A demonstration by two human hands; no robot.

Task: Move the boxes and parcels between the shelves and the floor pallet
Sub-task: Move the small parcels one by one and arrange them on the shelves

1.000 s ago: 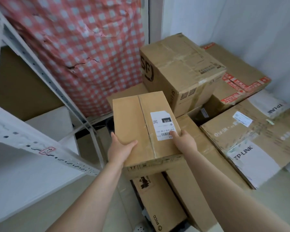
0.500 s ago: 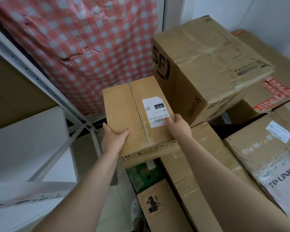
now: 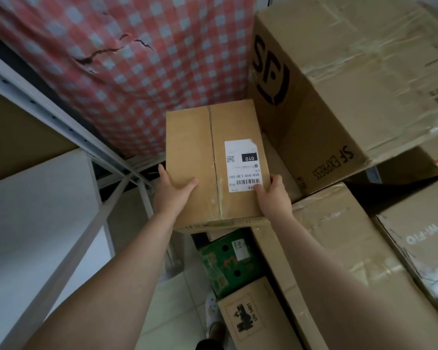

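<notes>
You have the small brown box (image 3: 213, 162) in the middle of the frame, with one hand on each side of it, well apart. Your left hand (image 3: 173, 195) grips the left side near the end closest to you, with the thumb lying on top. Your right hand (image 3: 273, 198) grips the near right corner, and its thumb sits on the edge of the white label (image 3: 242, 165).

The box is just beside the big SF box (image 3: 339, 84) at the upper right. Behind it hangs the red checked cloth (image 3: 111, 59). A green box (image 3: 228, 261) shows below its near edge. I cannot tell if the far end of your box rests on anything or hangs in the air.

The box looks like stiff card with flat, square sides, so it should keep its shape when you squeeze it. You hold it by one end only, so it is likely not too heavy. What is inside is hidden, so treat it gently.

The tape down the middle looks smooth and could be slippery. The label has a loose corner, so do not pull on it. The best place to hold is the bare card on the two long sides, with your fingers tucked under the bottom edge. The white shelf frame (image 3: 61, 117) stands at the left of the frame.
</notes>
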